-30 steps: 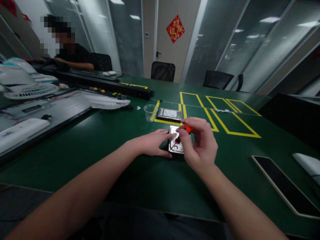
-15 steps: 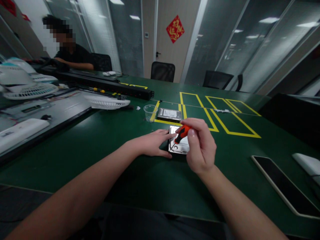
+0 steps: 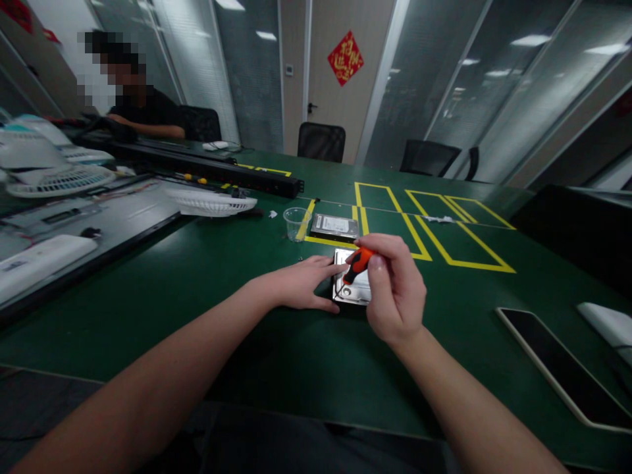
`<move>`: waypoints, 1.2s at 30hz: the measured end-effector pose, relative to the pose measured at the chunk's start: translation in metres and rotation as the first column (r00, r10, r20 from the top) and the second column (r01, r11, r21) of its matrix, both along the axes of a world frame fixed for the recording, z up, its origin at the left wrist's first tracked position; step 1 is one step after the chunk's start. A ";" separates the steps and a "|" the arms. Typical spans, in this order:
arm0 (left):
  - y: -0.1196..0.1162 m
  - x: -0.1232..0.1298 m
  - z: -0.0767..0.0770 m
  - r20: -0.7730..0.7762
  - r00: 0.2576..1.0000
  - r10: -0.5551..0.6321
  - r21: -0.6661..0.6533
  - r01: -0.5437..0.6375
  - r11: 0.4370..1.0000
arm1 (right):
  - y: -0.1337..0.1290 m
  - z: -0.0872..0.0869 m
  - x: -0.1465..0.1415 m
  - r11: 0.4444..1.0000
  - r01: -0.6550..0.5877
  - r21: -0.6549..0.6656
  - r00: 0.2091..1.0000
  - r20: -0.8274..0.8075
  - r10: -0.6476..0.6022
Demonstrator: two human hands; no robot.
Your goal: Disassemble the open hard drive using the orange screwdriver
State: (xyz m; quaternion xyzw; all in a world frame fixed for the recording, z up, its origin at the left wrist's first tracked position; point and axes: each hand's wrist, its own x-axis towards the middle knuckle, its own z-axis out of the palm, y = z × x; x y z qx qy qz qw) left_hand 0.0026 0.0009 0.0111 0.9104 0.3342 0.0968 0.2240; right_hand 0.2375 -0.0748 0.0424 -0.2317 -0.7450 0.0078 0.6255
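Note:
In front of me a silver hard drive (image 3: pixel 338 293) lies on the green table. My left hand (image 3: pixel 305 283) braces its left side, thumb by the near corner and the other fingers reaching onto its top and far side. Wrapped in my right hand (image 3: pixel 399 289) is a screwdriver (image 3: pixel 359 263) with an orange and black handle. It leans down to the left, its tip at the drive's near left corner; whether a screw sits under it I cannot tell. My right hand covers the drive's right part.
Beyond it lie a second hard drive (image 3: pixel 334 226) and a clear plastic cup (image 3: pixel 297 225). Yellow tape (image 3: pixel 481 266) marks rectangles on the table. At right is a phone (image 3: pixel 563 362); at left, fan parts (image 3: pixel 212 201) and a metal panel (image 3: pixel 123 214). A person (image 3: pixel 148 112) sits far left.
The screwdriver handle and my right hand have shifted very slightly to the left. My left hand and the hard drive look unmoved.

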 end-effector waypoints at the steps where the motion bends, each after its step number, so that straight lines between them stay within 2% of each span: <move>1: 0.000 0.000 0.000 -0.001 1.000 -0.002 -0.001 0.002 1.000 | 0.000 0.000 0.000 1.000 -0.004 0.001 1.000 -0.003 0.004; 8: 0.001 -0.001 -0.001 0.046 0.998 -0.046 0.010 0.046 0.999 | 0.000 0.000 -0.001 1.000 -0.005 0.005 1.000 -0.006 0.005; 22: 0.005 -0.003 -0.010 0.062 0.997 -0.046 0.045 0.043 0.998 | 0.005 -0.005 -0.004 0.999 -0.040 0.026 0.998 -0.056 0.041; 36: 0.005 -0.004 -0.010 0.041 0.999 -0.032 0.031 0.031 0.999 | -0.002 -0.004 0.000 0.998 -0.029 -0.059 0.999 0.017 0.030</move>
